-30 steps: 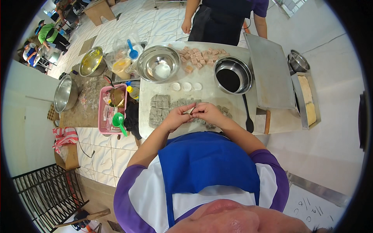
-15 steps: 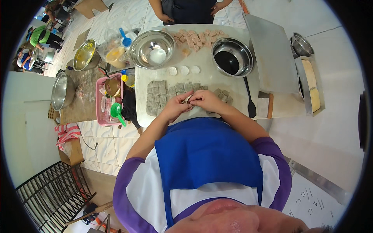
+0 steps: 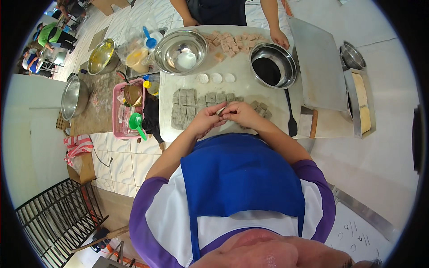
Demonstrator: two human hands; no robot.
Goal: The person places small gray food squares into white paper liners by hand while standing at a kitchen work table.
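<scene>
A co-worker's hand (image 3: 279, 39) has come down by the bowl (image 3: 288, 67) toward one o'clock, leaving my work undisturbed as my left hand (image 3: 207, 120) and right hand (image 3: 241, 115) keep fingers pinched on the piece (image 3: 220, 111) near twelve, above the desk (image 3: 179, 82), its long axis seemingly seven to one o'clock.

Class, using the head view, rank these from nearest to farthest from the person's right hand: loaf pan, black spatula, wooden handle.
1. Black spatula, to the right of the right hand
2. Wooden handle, farther right
3. Loaf pan, farthest right
</scene>
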